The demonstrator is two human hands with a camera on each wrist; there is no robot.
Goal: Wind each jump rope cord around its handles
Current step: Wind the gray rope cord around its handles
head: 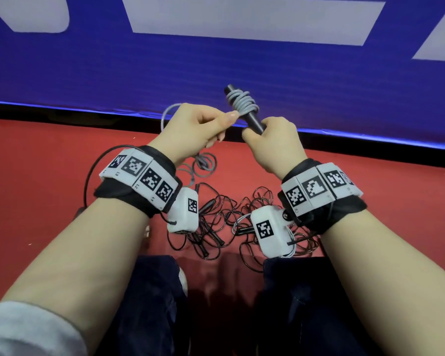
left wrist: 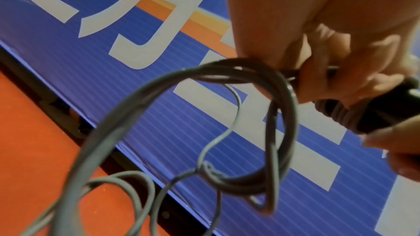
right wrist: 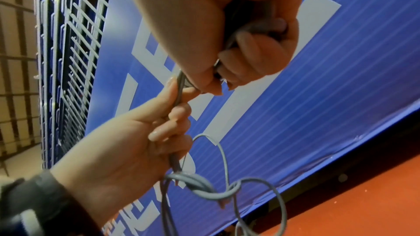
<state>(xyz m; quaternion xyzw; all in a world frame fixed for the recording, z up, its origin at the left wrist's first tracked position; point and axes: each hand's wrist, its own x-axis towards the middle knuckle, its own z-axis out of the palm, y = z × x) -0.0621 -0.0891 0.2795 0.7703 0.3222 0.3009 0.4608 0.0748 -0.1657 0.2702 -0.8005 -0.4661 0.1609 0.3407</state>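
The dark handle [head: 252,116] is gripped at its lower end by the right hand [head: 272,142], fingers curled tight, its tip tilted up toward eleven o'clock. Just beside it, at nine o'clock, the grey cord [head: 242,101] is pinched between thumb and fingers of the left hand [head: 195,129]. Several turns are already stacked on the shaft, some crossing one another. Below the left hand, slack is seen hanging in loops, with a twist or knot [right wrist: 232,191] caught in it. That snag is likely to be drawn up to the handle and jam the winding; loose, crossed turns could also slip off the free tip. At six o'clock, between the knees on the red floor [head: 49,163], a black tangle of ropes [head: 221,222] is left untouched.
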